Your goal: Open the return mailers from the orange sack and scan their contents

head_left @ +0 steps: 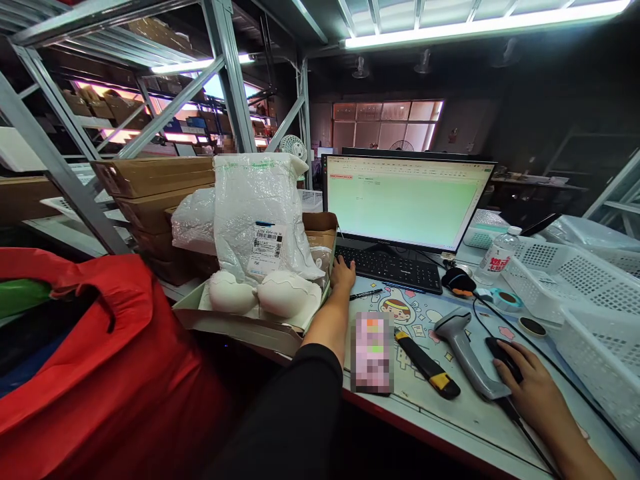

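Note:
My left hand [343, 272] rests at the left end of a black keyboard [395, 268], fingers apart and holding nothing. Around a black computer mouse [504, 360] my right hand [530, 381] is closed, at the right of the desk mat. A grey barcode scanner [467, 353] lies just left of the mouse. Between the two hands are a black and yellow utility knife [427, 363], a blurred pink item [373, 353] and a black pen [366, 294]. The monitor [405, 200] behind the keyboard shows a pale green page.
Left of my arm, an open box [240, 333] holds white bra cups [287, 298] and a labelled bubble mailer [255, 200]. A red bag [100, 360] hangs at left. White baskets [575, 273], a water bottle [497, 257] and tape rolls [533, 327] stand right.

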Demonstrator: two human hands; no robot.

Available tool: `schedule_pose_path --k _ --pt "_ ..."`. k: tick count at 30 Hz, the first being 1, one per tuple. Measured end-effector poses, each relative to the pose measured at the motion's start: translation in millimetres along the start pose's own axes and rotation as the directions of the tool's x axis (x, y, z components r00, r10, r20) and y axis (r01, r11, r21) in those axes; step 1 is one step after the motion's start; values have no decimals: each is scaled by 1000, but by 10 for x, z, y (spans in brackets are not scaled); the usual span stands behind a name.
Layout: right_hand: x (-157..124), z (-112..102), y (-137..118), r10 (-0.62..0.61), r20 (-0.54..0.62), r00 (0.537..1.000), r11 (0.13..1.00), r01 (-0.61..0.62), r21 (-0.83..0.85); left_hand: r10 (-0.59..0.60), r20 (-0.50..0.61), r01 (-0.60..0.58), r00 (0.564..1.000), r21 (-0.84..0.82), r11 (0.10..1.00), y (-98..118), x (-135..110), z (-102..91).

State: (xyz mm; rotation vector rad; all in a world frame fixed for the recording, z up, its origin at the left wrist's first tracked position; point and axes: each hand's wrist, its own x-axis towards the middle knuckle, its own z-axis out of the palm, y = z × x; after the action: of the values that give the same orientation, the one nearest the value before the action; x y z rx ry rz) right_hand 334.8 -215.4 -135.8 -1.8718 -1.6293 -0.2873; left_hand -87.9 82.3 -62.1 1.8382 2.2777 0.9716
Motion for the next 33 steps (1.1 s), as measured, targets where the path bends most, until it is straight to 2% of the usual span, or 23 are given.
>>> schedule_pose_path --k 17,28,33 --pt "7 6 -10 -43 -5 999 999 43 19 -7 -5 7 1000 -8 1000 9 1 4" --pt "13 -70 -128 17 -8 1000 1000 -17 6 -2 -14 2 1000 -29 1000 -1 4 20" --pt "14 -48 -94 -7 -3 1000 1000 7 19 -10 -28 8 1000 -51 999 6 5 4"
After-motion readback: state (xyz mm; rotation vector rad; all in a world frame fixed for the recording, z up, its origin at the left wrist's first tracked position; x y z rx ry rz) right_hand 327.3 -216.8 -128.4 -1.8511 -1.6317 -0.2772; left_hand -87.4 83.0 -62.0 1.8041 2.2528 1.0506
